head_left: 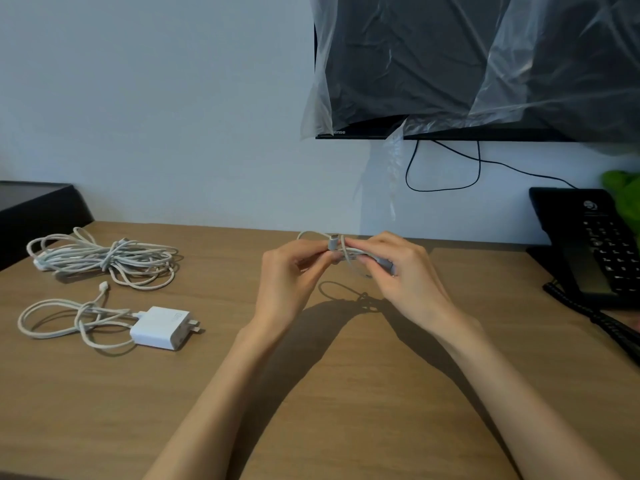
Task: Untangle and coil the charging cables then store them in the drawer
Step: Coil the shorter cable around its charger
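While it hangs just above the counter [346, 410], the small white cable [341, 252] is bunched between two closed grips: the left hand [291, 268] pinches one side, the right hand [398, 268] curls round the other. Light, limp and springy, it likely unwinds if released; hold the wrapped middle, never the connector [333, 241].

I see the left hand [291, 271] and the right hand [398, 268] pinching a small white cable [341, 249] above the brown desk [311, 393]. On the left lie a big cable pile [104, 259] and a white charger [161, 327]. A black phone [595, 244] sits far right.
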